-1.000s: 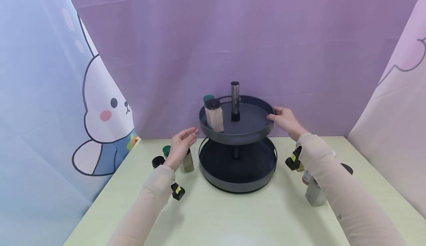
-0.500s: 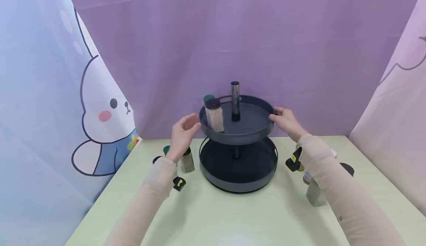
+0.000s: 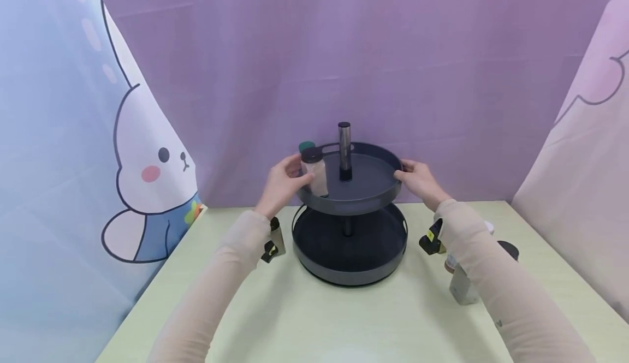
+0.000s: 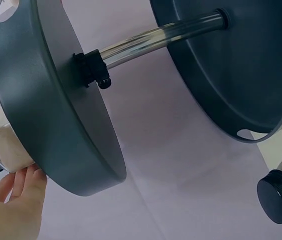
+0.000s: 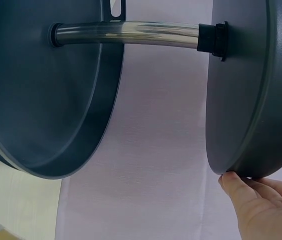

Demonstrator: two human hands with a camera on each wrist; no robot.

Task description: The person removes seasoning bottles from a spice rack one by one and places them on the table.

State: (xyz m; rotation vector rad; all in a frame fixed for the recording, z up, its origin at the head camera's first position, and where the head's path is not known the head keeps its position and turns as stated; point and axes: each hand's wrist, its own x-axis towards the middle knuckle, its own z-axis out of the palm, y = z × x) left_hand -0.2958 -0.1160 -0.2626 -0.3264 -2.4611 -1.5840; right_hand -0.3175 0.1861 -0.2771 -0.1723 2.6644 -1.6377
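A dark grey two-tier turntable stands on the table, its upper tray (image 3: 354, 206) above its lower tray (image 3: 354, 278) on a chrome post (image 3: 345, 147). On the upper tray's left side is a spice jar (image 3: 318, 176) of pale powder with a black lid. My left hand (image 3: 281, 185) grips this jar, thumb in front and fingers behind; in the left wrist view, fingers (image 4: 28, 182) also lie against the tray's rim. A green-lidded jar (image 3: 307, 146) is just behind it, mostly hidden. My right hand (image 3: 419, 180) pinches the upper tray's right rim, thumb on top.
A black-lidded jar (image 3: 278, 236) stands left of the turntable, partly behind my left wrist. Right of it, several jars, including a grey one (image 3: 463, 287) and a black-lidded one (image 3: 509, 250), stand partly under my right sleeve. A purple curtain (image 3: 393, 68) hangs behind.
My left hand has moved right and up from beside the tray to the black-lidded spice jar and taken hold of it. The right hand stays on the rim.
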